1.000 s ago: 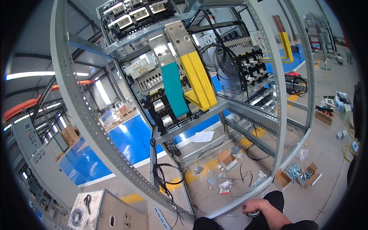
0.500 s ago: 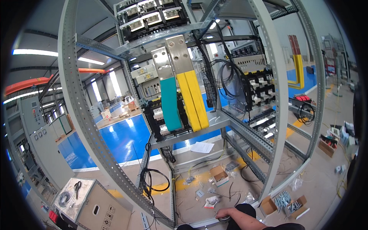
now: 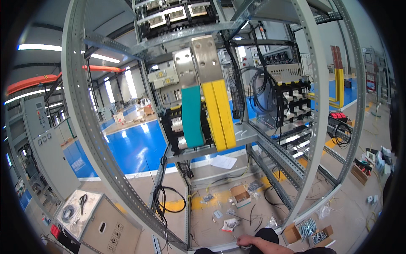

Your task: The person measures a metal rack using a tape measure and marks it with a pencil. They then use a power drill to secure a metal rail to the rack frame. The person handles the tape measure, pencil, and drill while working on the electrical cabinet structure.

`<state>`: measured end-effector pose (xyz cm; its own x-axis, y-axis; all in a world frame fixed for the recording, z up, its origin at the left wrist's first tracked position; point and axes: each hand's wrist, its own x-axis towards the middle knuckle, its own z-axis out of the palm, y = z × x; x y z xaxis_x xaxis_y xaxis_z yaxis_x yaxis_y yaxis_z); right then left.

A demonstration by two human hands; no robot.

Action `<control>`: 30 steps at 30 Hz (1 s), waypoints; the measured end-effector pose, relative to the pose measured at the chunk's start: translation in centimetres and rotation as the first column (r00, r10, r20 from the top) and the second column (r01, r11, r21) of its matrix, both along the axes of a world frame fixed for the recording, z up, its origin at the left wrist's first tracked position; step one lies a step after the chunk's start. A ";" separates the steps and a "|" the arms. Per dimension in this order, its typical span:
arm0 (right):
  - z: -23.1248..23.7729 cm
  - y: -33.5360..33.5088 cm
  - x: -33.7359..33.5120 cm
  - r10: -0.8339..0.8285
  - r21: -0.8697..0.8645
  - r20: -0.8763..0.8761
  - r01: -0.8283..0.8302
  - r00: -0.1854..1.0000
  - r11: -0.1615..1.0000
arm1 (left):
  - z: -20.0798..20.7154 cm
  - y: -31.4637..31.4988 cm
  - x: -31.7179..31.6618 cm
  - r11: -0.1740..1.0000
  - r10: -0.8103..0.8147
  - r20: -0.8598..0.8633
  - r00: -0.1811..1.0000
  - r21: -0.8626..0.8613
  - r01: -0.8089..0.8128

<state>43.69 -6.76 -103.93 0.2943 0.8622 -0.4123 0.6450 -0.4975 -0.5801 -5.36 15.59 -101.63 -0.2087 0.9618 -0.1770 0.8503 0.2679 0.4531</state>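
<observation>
My right hand (image 3: 245, 241) is low at the bottom of the view, beside my dark-clothed knee (image 3: 267, 233). Its fingers look curled closed; a small greyish thing shows under them, too little to name. My left hand is out of view. Ahead stands a grey perforated-steel cabinet frame (image 3: 79, 106). Inside it hang a green-sleeved busbar (image 3: 193, 118) and a yellow-sleeved busbar pair (image 3: 219, 116), with bare metal ends drilled with holes at the top. Neither is touched by my hand. A white-and-red plastic bag (image 3: 229, 224) lies on the floor just beyond the hand.
Cartons of bolts (image 3: 308, 230) sit right of my knee, and a small open carton (image 3: 241, 195) lies inside the frame. Black cables (image 3: 169, 199) dangle at the frame's left post. A wooden crate (image 3: 101, 224) with scissors on top stands lower left.
The view has turned slightly, so the frame and busbars appear a little farther right. My right hand stays low by the knee, still closed.
</observation>
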 end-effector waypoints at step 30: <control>12.1 -1.4 -12.8 -0.133 -0.177 0.066 0.142 0.989 0.974 | -2.5 1.3 -2.1 0.997 -0.082 0.146 0.986 0.011 0.082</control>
